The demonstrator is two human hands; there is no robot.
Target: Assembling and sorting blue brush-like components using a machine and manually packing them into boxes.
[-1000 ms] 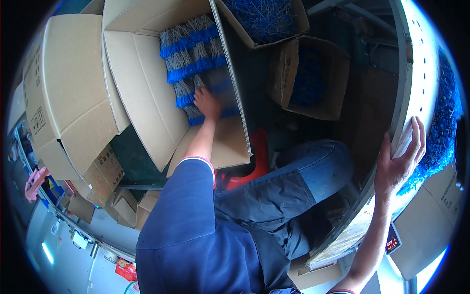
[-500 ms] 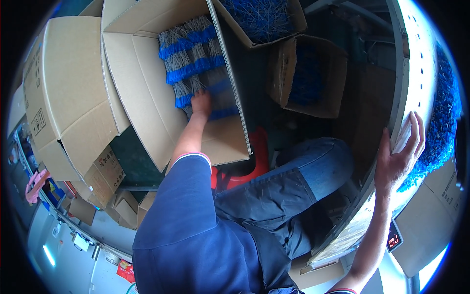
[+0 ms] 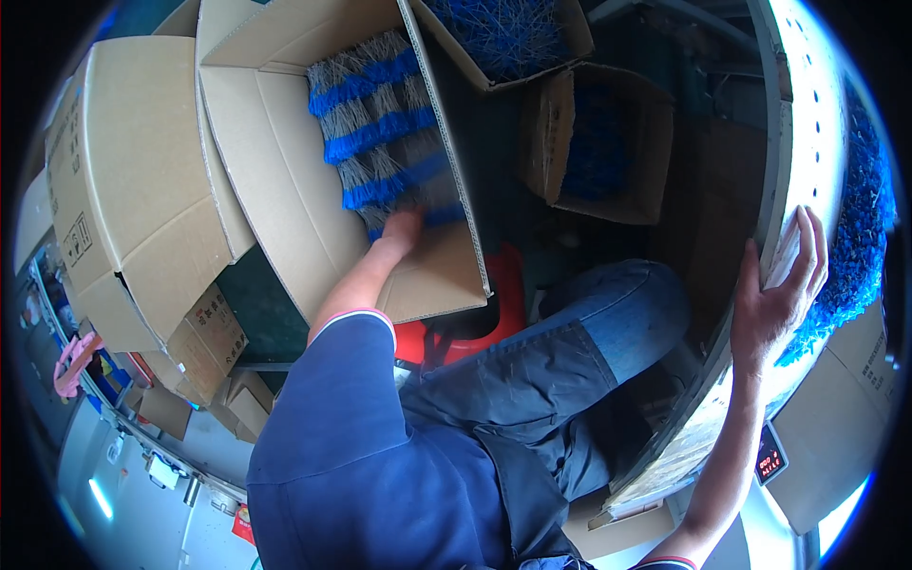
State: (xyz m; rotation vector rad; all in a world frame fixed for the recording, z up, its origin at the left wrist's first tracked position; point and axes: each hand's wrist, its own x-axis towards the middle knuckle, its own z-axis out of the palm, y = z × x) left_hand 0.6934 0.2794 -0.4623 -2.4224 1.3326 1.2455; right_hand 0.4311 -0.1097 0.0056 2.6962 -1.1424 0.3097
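Note:
My left hand (image 3: 404,231) reaches down into a tall open cardboard box (image 3: 271,171), at the near end of its contents. Rows of bundles of thin grey wire-like pieces with blue ends (image 3: 366,131) fill the box floor. The left fingers are smeared and partly hidden among the bundles, so whether they grip any cannot be made out. On the right, my right hand (image 3: 768,313) rests on the edge of a pale worktable (image 3: 774,180), thumb apart from the stretched fingers. Past the fingertips lies a big heap of blue bristly pieces (image 3: 855,256).
Two more open boxes with blue pieces stand beyond, one at the top (image 3: 508,43) and a smaller one (image 3: 617,152). A closed carton (image 3: 142,161) flanks the big box on the left. A red stool (image 3: 508,294) sits beside my knee; a small digital display (image 3: 771,454) is under the table edge.
My left hand has shifted slightly nearer and to the right inside the box, its forearm swinging along. The right hand stays nearly still on the table edge.

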